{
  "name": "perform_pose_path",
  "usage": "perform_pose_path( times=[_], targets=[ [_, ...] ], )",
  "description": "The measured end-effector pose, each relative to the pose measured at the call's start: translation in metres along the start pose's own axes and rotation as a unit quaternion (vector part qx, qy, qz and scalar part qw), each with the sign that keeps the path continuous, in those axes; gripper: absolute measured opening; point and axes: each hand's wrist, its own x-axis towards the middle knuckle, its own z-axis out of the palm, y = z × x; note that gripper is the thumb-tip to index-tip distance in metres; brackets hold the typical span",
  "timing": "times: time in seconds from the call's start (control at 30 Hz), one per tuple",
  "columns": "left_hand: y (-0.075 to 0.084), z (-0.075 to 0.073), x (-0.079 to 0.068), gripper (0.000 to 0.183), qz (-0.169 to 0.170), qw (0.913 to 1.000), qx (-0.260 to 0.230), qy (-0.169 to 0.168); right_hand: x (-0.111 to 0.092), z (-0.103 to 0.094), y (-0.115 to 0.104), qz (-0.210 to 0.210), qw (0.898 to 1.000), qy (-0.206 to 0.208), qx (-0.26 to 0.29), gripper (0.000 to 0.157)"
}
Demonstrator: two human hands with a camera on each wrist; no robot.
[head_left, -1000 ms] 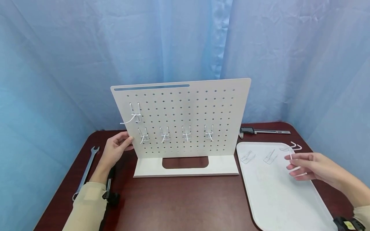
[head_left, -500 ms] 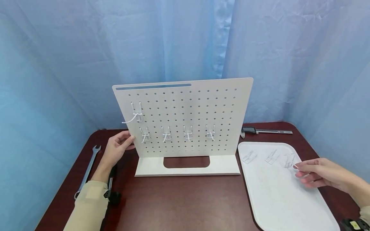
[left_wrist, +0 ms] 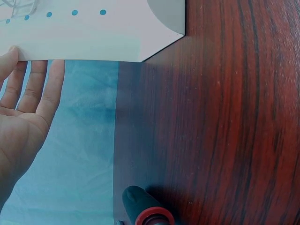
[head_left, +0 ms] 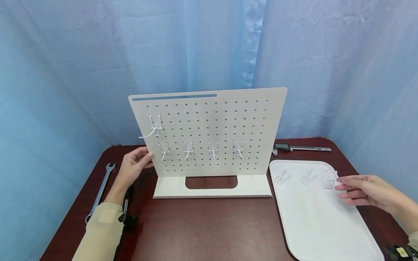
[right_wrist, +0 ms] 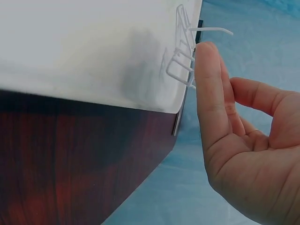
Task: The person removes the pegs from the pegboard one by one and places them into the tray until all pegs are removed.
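The left hand [head_left: 130,168] pinches the left edge of the upright white pegboard [head_left: 207,134], thumb in front and fingers behind. At right, the right hand [head_left: 369,190], index finger nearly straight, has its fingertips at a white wire hook [right_wrist: 211,29] by the far right corner of the tray [head_left: 320,217]; whether they grip it I cannot tell, and two similar hooks [head_left: 308,177] lie farther left.

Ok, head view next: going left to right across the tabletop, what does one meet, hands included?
Wrench → left hand → white pegboard → white tray → right hand, reaching over the tray's right edge.
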Motion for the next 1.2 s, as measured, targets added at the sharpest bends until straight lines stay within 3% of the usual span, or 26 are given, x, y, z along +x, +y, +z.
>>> perform_pose_path(
  times=[0.1,0.23,0.33,0.47,0.67,0.8,1.07,1.2],
  targets=[
    [0.0,0.0,0.001,0.029,-0.001,1.0,-0.001,0.0,0.002,0.003,0.0,0.002,1.0,0.012,-0.001,0.056],
    [-0.002,0.001,0.002,0.029,0.0,1.0,-0.002,-0.004,0.006,0.006,0.001,0.001,0.999,0.011,0.036,0.034],
    [-0.002,0.002,0.002,0.029,-0.003,1.0,-0.001,-0.005,0.007,0.007,0.003,0.001,0.999,0.015,0.05,0.032],
    [-0.001,0.003,0.001,0.029,-0.009,0.9999,-0.001,-0.005,0.008,0.011,0.004,-0.003,0.999,0.031,0.025,0.054],
    [0.0,0.003,0.0,0.03,-0.009,0.9999,-0.001,-0.004,0.004,0.013,0.002,-0.055,0.998,0.007,0.023,0.023],
    [0.0,0.002,0.001,0.029,-0.006,1.0,-0.002,-0.004,0.0,0.013,-0.004,-0.099,0.994,-0.011,0.047,0.03],
    [0.0,0.001,0.001,0.029,-0.001,1.0,-0.001,-0.003,-0.008,0.029,-0.048,-0.196,0.97,-0.069,0.123,0.039],
    [0.0,-0.001,0.0,0.03,-0.003,1.0,0.001,0.0,-0.012,0.05,-0.083,-0.225,0.967,-0.084,0.081,0.036]
  ],
)
